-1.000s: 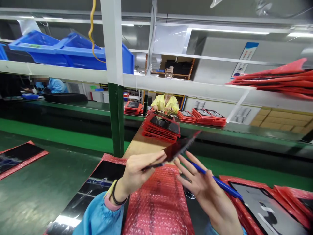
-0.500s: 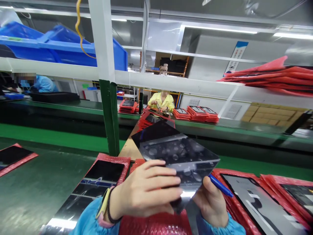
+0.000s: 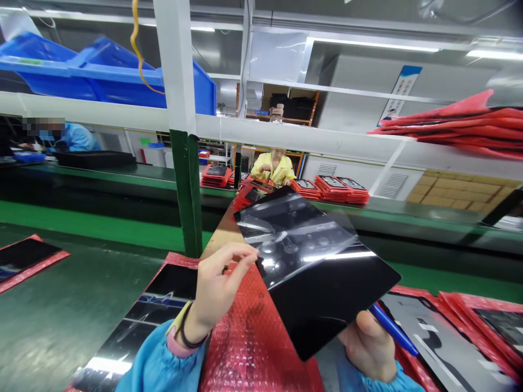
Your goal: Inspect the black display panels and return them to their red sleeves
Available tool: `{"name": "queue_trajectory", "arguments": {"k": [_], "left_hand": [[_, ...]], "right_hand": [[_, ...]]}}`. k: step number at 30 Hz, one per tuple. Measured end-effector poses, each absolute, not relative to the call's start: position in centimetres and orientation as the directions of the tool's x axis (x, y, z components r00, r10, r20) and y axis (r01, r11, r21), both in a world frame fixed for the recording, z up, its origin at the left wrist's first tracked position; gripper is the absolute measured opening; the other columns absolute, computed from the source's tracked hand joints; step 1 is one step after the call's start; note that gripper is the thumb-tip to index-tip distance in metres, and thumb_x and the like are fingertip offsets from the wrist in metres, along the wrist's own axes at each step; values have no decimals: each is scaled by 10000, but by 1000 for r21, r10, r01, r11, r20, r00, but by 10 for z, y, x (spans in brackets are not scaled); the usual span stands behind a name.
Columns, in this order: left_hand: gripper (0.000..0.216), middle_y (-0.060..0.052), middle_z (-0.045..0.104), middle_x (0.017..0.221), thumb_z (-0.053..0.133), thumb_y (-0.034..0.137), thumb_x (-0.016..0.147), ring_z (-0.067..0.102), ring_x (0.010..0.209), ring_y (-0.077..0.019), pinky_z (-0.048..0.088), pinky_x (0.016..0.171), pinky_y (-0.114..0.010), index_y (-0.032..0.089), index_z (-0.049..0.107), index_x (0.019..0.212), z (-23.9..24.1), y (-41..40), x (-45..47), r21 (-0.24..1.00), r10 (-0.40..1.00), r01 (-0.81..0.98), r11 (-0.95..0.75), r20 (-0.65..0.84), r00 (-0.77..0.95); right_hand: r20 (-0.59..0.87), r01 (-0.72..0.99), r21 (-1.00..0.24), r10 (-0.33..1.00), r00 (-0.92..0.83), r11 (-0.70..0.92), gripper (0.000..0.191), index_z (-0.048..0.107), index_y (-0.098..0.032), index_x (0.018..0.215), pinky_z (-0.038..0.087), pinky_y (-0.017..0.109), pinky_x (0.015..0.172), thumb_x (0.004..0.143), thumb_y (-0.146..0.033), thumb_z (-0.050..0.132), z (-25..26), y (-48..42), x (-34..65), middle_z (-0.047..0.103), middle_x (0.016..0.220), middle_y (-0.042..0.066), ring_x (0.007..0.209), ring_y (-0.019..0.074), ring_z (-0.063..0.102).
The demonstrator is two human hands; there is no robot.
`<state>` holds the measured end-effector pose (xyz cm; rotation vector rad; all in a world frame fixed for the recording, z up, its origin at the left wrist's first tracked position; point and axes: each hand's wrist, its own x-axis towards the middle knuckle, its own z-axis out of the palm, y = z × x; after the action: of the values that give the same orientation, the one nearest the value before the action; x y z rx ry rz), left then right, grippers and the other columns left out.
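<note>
A glossy black screen panel is tilted up in front of me. My right hand grips it by its lower right edge, with the fingers hidden behind. A blue pen-like stick pokes out beside that thumb, held in the same hand. Clear film lies over the panel's upper part with bubbles and glare; the lower part looks bare. My left hand pinches the film's left edge between thumb and fingertips. Below is a red bubble-wrap sheet.
To the left lies another black panel on red wrap. Grey-backed panels on red wrap lie right. A white and green post and a shelf beam stand ahead. A person in yellow works beyond.
My left hand has moved from lying across the panel's lower part up to its left edge, drawing film off the lower part. The panel has turned and shifted slightly right.
</note>
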<state>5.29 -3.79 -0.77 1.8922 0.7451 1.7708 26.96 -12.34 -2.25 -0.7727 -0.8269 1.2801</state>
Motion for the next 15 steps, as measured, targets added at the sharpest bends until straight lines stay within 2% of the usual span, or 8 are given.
{"name": "queue_trajectory", "arguments": {"k": [2,5,7,9,12,15], "left_hand": [[102,13,629,689,583,256,896,588,608,-110,478,578,-217,207,634,821,-6,-32,53,762,762,36,-646,647,-33],[168,51,505,631,554,343,910,497,542,-84,440,540,-197,209,563,810,-2,-28,55,875,884,-204,-439,461,78],[187,52,485,664,586,362,889,489,566,-77,447,559,-190,206,548,793,-1,-27,57,876,909,-410,-253,361,211],[178,49,484,695,646,343,848,486,595,-73,445,570,-176,202,562,777,-1,-26,61,809,918,-578,-108,303,254],[130,35,551,760,702,303,794,535,693,-81,463,650,-168,199,625,789,-4,-26,67,693,965,-709,-126,251,74],[94,14,623,880,705,261,785,582,857,-95,463,791,-170,188,681,839,-5,-27,68,633,965,-729,-260,144,-218]], "right_hand": [[55,-487,-869,994,92,93,333,776,-385,811,517,543,926,562,-605,790,-19,-126,268,778,941,15,969,389,694],[78,-459,-877,985,154,141,345,774,-407,781,501,566,946,509,-615,809,-15,-127,266,782,873,-6,933,396,702],[105,-453,-871,972,210,192,326,772,-402,739,491,558,962,480,-591,833,-16,-125,265,781,795,-16,874,386,716],[108,-469,-861,973,205,195,311,776,-377,717,482,554,972,486,-577,836,-19,-124,264,780,766,-9,798,381,726],[90,-512,-846,986,140,150,284,772,-368,706,458,554,998,500,-548,846,-25,-121,260,779,757,-11,775,372,731],[95,-536,-833,990,108,138,338,768,-361,833,414,538,1045,538,-502,856,-29,-114,252,784,800,-3,968,362,700]]}}
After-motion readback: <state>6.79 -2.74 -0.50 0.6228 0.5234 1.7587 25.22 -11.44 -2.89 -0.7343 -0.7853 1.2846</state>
